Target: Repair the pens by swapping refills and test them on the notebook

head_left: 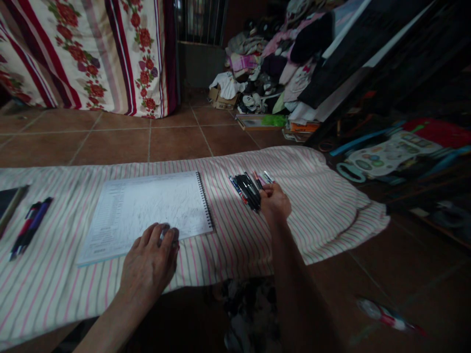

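1 camera, worn on the person's head, looks forward and down over the striped cloth (pixel 312 211). The 2 forearms (pixel 114 318) enter from below, so the left hand (pixel 149 257) and right hand (pixel 275 200) sit near the lens. Farther off, the view reaches across the tiled floor (pixel 172 139) to the floral curtain (pixel 95 54) and a clothes heap (pixel 272 63).

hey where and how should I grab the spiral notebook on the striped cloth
Probably pinch the notebook by its left edge, coming from the left: it lies flat, spiral binding on the right, left hand over its near side.
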### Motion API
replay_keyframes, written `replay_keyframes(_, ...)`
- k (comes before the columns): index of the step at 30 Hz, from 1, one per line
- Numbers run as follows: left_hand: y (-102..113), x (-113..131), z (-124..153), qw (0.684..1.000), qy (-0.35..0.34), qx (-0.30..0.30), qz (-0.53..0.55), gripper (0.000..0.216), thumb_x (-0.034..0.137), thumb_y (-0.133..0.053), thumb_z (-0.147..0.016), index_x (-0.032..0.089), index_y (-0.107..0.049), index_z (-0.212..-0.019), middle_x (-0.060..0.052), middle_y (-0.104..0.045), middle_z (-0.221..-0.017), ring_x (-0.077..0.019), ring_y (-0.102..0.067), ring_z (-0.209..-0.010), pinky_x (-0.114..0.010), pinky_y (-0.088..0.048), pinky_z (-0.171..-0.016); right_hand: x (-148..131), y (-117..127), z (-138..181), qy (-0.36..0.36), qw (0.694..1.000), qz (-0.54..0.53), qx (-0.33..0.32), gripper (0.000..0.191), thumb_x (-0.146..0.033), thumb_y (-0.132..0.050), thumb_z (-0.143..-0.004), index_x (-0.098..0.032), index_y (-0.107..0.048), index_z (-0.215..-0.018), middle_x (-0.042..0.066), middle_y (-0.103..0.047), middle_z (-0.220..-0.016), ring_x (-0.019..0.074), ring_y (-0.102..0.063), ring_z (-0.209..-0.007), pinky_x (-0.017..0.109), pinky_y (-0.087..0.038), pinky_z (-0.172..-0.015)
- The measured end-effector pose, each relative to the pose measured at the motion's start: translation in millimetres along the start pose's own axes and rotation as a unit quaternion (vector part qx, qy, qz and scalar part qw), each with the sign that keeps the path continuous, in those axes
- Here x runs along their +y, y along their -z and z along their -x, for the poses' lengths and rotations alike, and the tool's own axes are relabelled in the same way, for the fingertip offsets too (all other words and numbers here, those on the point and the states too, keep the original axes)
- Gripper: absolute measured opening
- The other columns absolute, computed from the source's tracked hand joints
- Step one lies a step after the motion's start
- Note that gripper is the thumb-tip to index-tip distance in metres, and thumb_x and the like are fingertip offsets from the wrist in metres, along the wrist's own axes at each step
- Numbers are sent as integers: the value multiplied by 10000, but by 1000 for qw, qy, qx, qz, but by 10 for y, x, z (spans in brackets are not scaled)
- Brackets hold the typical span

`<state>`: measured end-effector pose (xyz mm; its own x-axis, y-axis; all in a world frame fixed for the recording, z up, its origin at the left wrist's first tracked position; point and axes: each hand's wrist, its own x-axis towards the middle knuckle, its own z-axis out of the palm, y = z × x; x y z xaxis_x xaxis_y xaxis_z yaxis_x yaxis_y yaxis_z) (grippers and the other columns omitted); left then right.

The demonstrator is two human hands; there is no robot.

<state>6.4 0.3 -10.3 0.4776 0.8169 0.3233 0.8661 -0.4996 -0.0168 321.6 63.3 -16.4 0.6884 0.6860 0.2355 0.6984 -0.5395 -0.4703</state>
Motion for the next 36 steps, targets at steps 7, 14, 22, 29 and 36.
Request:
replay_keyframes(7,7,14,-10,1000,3,5,-6,192,215,-527,-848,185,-590,-1027,-93,-636,-1069,-268,-592,-969,-384,-535,-729,-35,-4,6,5,1000,13,-18,279,-183,-514,-788,-207,-647,-1032,58,-713,-955,221,-614,-856,318,-401,-716)
replay_keyframes(14,21,13,2,1000,0,4,-8,192,214,-525,-848,179,-596,-1024,-99,-638,-1063,-275,-592,-977,-390,-537,-737,-34,-37,5,15,1000,8,-20,301,-186,-506,-793,-217,-656,-1053,52,-716,-975,218,-615,-875,322,-421,-746)
replay_keyframes(22,11,11,-15,1000,-1,2,2,204,211,-524,-849,174,-594,-1037,-108,-637,-1068,-278,-589,-997,-394,-538,-742,-22,-57,2,24,1000,5,-11,329,-193,-495,-784,-227,-684,-1051,63,-717,-932,216,-613,-843,328,-434,-737)
replay_keyframes(29,13,8,6,1000,3,1,1,204,223,-515,-856,180,-594,-1039,-107,-634,-1082,-276,-587,-990,-398,-535,-747,24,-105,-28,54,998,-8,-19,374,-172,-482,-760,-202,-688,-1071,75,-719,-927,226,-617,-855,343,-449,-783)
replay_keyframes(36,18,10,-12,1000,2,-7,11,203,216,-514,-856,182,-597,-1039,-105,-630,-1072,-277,-583,-980,-399,-533,-742,48,-156,-60,104,994,-42,-6,357,-125,-444,-718,-135,-713,-952,101,-714,-949,222,-622,-880,364,-441,-875)
